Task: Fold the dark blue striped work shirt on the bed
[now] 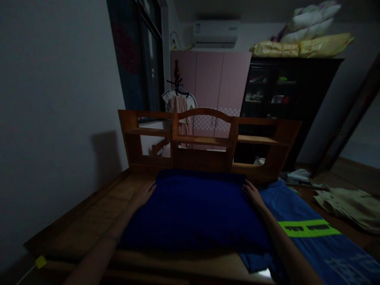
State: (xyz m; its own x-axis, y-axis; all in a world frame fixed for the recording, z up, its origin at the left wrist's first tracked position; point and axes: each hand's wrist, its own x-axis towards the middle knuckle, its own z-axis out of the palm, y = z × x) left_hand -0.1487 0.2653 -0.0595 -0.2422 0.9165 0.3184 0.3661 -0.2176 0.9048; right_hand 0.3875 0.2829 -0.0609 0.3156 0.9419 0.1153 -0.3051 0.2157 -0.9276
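Observation:
A deep blue cloth piece point(198, 209) lies spread over a wooden surface in front of me; the dim light hides whether it is a garment or a cushion. My left hand point(146, 192) rests at its upper left edge, fingers stretched out. On the upper right edge lies my right hand point(251, 190), its fingers extended and slightly apart. Neither hand is closed round the cloth. To the right, partly behind my right forearm, is a lighter blue fabric point(308, 237) with a bright yellow-green band bearing dark lettering.
A wooden headboard with shelves point(202, 140) stands behind the cloth, and a white wall point(59, 118) is at left. Beige folded cloth point(350, 206) lies at far right. Farther back are a pink wardrobe point(209, 79), a dark cabinet point(308, 87) and hanging clothes point(179, 101).

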